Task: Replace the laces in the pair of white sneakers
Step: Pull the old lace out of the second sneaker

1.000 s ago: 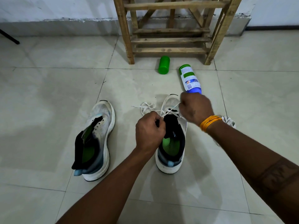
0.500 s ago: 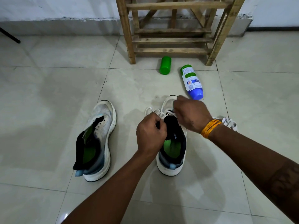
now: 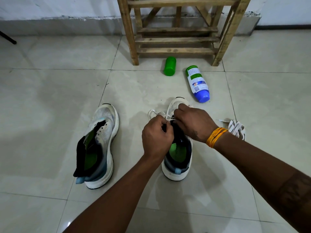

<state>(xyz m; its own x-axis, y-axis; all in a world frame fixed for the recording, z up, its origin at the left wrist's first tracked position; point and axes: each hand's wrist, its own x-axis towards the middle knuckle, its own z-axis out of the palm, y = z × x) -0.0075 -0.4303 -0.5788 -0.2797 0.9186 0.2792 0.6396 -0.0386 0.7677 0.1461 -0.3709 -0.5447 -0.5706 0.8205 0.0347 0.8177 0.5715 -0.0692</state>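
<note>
Both hands work over the right sneaker [image 3: 178,158]: the left hand [image 3: 156,138] has its fingers curled, pinching a white lace [image 3: 156,113] near the tongue, and the right hand [image 3: 191,121], with an orange thread band [image 3: 215,136] at its wrist, curls its fingers over the eyelets and pinches the same lace. The lace loops out onto the floor to the left of the shoe's toe. The hands and forearms cover the middle of this shoe, so how far it is laced cannot be told. The left sneaker [image 3: 101,145] stands well apart to the left with bare eyelets and its black tongue pulled out — a green insole shows in each shoe. A second white lace [image 3: 236,128] lies bundled on the floor just beside the right wrist. Beyond the shoes lie a green cap [image 3: 170,66] and, near it, a capless spray can [image 3: 197,83] with a blue base, on its side. Behind them stands a wooden rack [image 3: 176,39] against a white wall. The floor [image 3: 50,98] is glossy pale tile with dark grout lines. Counted — two sneakers, two laces, one can, one cap, one rack.
</note>
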